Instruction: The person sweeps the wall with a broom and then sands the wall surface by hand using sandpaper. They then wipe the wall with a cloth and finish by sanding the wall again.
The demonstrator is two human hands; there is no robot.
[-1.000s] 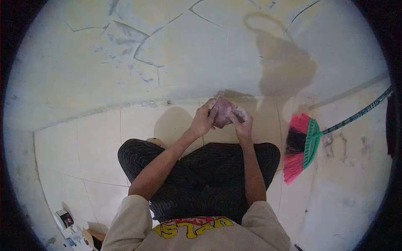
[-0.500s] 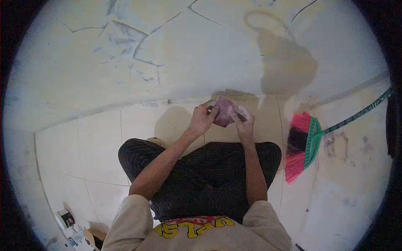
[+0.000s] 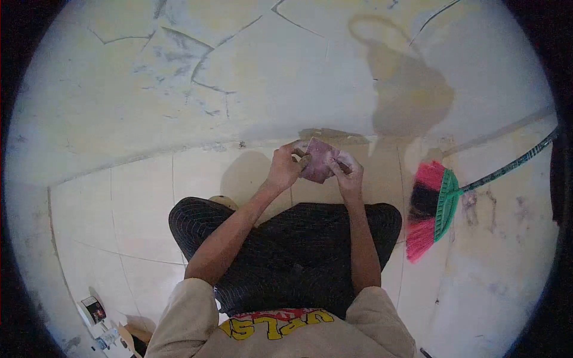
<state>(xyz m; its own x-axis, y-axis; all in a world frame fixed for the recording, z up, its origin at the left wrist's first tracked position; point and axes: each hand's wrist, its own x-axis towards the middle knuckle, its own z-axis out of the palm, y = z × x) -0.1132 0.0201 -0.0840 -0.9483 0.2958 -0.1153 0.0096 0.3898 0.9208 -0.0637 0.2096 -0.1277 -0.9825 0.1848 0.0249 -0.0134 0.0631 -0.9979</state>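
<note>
A dusty reddish-purple piece of sandpaper point(image 3: 320, 160) is held up between my two hands, just in front of the foot of the wall. My left hand point(image 3: 287, 164) pinches its left edge between thumb and fingers. At the right edge, my right hand point(image 3: 350, 175) grips the sheet, with pale dust on the fingers. The sheet looks bent or folded, with a corner pointing up. Both forearms reach out over my crossed legs in dark trousers.
A cracked, patchy wall point(image 3: 268, 77) rises ahead, meeting the tiled floor point(image 3: 143, 203). To the right, a broom point(image 3: 444, 206) with pink and black bristles leans by the side wall. A small box point(image 3: 94, 310) and an open carton point(image 3: 132, 340) lie at lower left.
My left hand has shifted slightly along the sandpaper's left edge, and the sheet has turned a little. My right hand keeps its grip. The view has moved very slightly.
</note>
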